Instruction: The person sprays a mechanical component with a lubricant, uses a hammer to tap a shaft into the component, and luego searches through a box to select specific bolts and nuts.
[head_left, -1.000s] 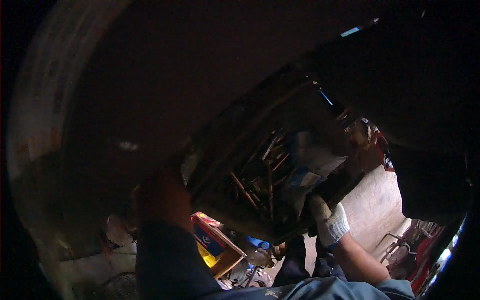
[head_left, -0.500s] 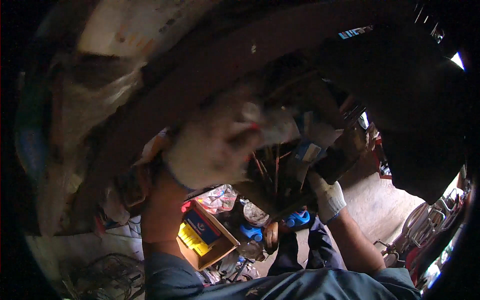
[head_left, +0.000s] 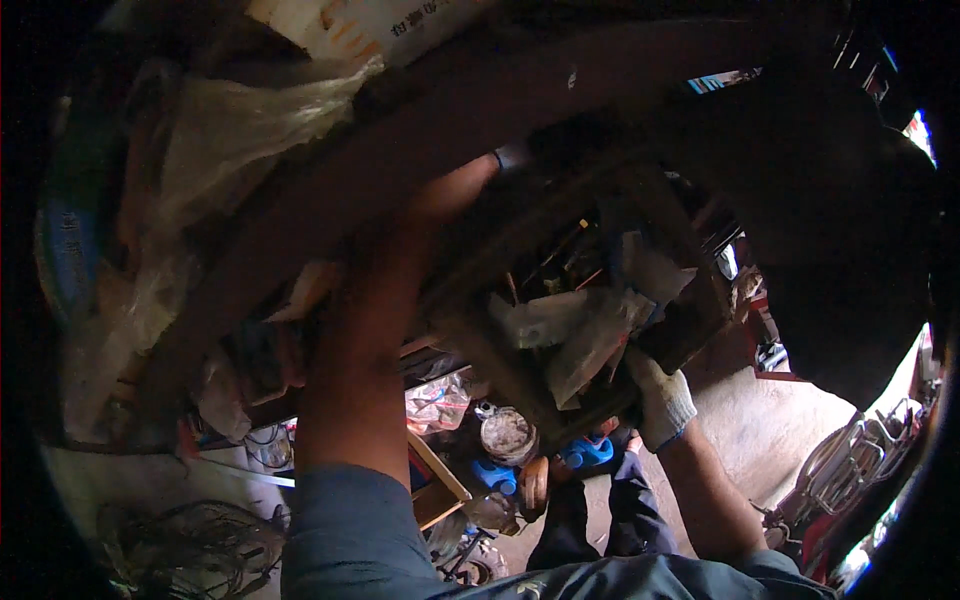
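My left arm stretches far forward into the shadow, and only a bit of my gloved left hand shows there; its fingers are lost in the dark. Nearer me is a dark, open, drawer-like tray. In it lie several clear plastic packets, thin rods and other small parts too dark to name. My right hand, in a whitish knitted glove, is at the tray's near right edge. Its thumb side points up against the rim, while the other fingers are hidden behind it.
A dark beam curves across above the tray. Below stand blue jugs, a round dirty can and a cardboard box, partly behind my left arm. Coiled cable lies at lower left, wire racks at right.
My left hand has gone from above the tray forward into the shadow. Pale plastic packets now show where it was. My right hand stays at the tray's edge.
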